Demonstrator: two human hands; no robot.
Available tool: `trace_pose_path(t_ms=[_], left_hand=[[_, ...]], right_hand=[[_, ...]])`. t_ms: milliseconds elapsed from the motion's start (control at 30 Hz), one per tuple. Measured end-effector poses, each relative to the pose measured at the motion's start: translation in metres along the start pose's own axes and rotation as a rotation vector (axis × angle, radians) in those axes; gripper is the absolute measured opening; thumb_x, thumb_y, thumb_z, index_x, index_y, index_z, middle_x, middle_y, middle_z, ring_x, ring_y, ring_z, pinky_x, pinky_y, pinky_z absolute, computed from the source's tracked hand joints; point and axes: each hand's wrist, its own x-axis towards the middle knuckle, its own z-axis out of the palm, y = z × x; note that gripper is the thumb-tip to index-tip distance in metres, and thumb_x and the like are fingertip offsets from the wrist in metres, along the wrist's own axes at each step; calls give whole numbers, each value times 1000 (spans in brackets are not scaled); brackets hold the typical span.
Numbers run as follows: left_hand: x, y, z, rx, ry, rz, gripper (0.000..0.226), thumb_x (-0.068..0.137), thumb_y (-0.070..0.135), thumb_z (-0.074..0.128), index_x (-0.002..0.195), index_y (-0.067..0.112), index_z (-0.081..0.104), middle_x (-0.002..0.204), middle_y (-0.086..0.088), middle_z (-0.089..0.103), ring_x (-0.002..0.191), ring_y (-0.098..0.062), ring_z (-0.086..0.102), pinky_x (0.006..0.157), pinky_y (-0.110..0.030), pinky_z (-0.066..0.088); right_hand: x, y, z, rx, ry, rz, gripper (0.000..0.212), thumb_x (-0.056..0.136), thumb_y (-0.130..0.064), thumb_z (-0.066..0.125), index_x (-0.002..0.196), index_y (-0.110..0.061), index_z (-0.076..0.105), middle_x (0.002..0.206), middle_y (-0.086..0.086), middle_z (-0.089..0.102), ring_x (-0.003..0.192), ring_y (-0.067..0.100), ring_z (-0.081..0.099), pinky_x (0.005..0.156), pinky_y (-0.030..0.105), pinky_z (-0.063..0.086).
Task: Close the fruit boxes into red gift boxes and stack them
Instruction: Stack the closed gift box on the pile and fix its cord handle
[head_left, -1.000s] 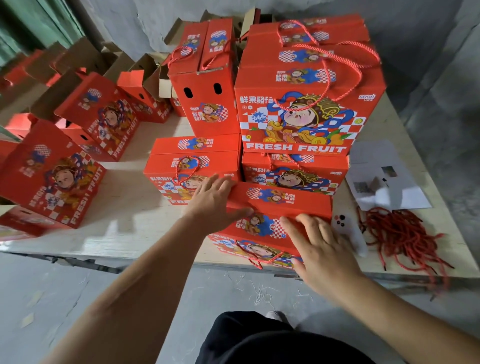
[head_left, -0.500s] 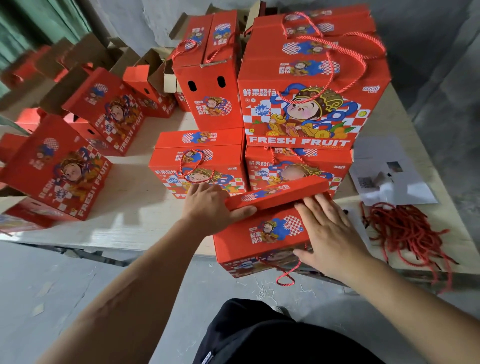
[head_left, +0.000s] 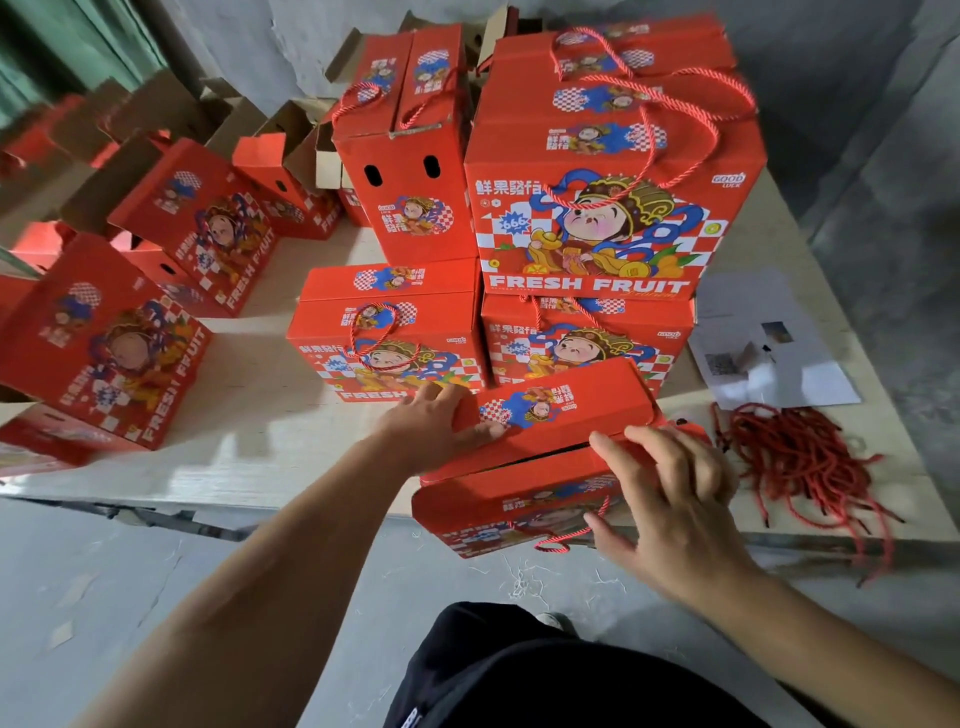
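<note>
Head view: several closed red gift boxes (head_left: 613, 208) already sit stacked on the worktop (head_left: 270, 431). At its near edge, the left hand (head_left: 431, 426) grips the lid (head_left: 550, 410) of a still-unclosed box (head_left: 519, 506). The right hand (head_left: 670, 499) rests spread, fingers (head_left: 613, 452) open, on the box; open boxes (head_left: 104, 343) at the left remain.

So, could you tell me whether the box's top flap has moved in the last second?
Yes. The top flap has lifted off the box, toward the stacked boxes behind.

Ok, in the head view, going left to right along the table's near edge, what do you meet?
Tilted red box → left hand → gift box being closed → right hand → pile of red cords.
</note>
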Motion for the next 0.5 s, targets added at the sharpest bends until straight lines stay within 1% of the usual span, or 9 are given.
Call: trace_pose_path(t_ms=[67, 133, 200, 233, 300, 367, 400, 433, 500], left_hand=[[2, 1, 2, -5, 21, -5, 116, 57, 104, 26, 148, 33, 39, 151, -6, 44, 135, -36, 50, 106, -54, 48], [6, -2, 5, -35, 23, -5, 109, 63, 98, 36, 149, 31, 41, 150, -4, 44, 136, -35, 46, 109, -50, 44], [9, -11, 10, -190, 18, 52, 83, 83, 79, 51, 145, 25, 50, 145, -5, 50, 132, -33, 48, 111, -48, 41], [10, -16, 13, -341, 13, 100, 64, 93, 66, 54, 138, 21, 57, 138, -6, 57, 126, -31, 54, 109, -48, 45], [7, -26, 12, -656, -22, 142, 36, 108, 47, 44, 122, 23, 67, 122, -1, 67, 112, -16, 66, 103, -40, 52], [1, -27, 4, -842, -57, 58, 49, 111, 53, 29, 119, 31, 71, 126, 8, 69, 113, -3, 66, 105, -30, 47], [0, -25, 2, -828, -65, 29, 57, 108, 62, 25, 124, 33, 71, 136, 5, 66, 123, -7, 61, 109, -32, 43], [0, -22, 2, -683, -40, 29, 66, 102, 73, 24, 133, 33, 66, 148, 2, 57, 135, -15, 52, 115, -37, 37], [-8, -10, 8, -161, 139, 151, 88, 85, 91, 26, 146, 33, 51, 153, 1, 43, 142, -25, 35, 120, -48, 26]], right_hand=[[-3, 1, -4, 25, -12, -19, 82, 82, -55, 72, 154, -26, 45, 148, 10, 45, 137, 39, 42, 113, 57, 34], [-1, 5, -6, 53, -87, -24, 88, 83, -59, 70, 158, -24, 40, 159, 10, 38, 147, 40, 35, 115, 61, 33], [8, 6, -5, 67, -184, 5, 97, 81, -68, 68, 161, -23, 35, 164, 9, 33, 151, 39, 30, 116, 63, 32], [15, 5, -3, 69, -232, 23, 101, 79, -74, 66, 161, -24, 34, 163, 8, 34, 151, 38, 30, 117, 62, 32], [29, 5, 3, 41, -328, 45, 105, 71, -83, 63, 155, -23, 40, 154, 6, 43, 144, 37, 37, 115, 57, 33], [42, 5, 9, -63, -414, 43, 109, 60, -90, 65, 143, -22, 48, 139, 5, 49, 128, 37, 46, 102, 51, 37], [47, 6, 10, -112, -451, 38, 111, 55, -94, 64, 138, -22, 51, 130, 5, 50, 117, 36, 49, 93, 49, 36], [52, 8, 11, -143, -477, 28, 112, 51, -97, 62, 132, -21, 52, 123, 5, 49, 105, 34, 49, 86, 46, 35], [59, 11, 13, -172, -512, -16, 111, 49, -102, 54, 123, -19, 54, 112, 4, 45, 93, 31, 44, 79, 45, 32]])
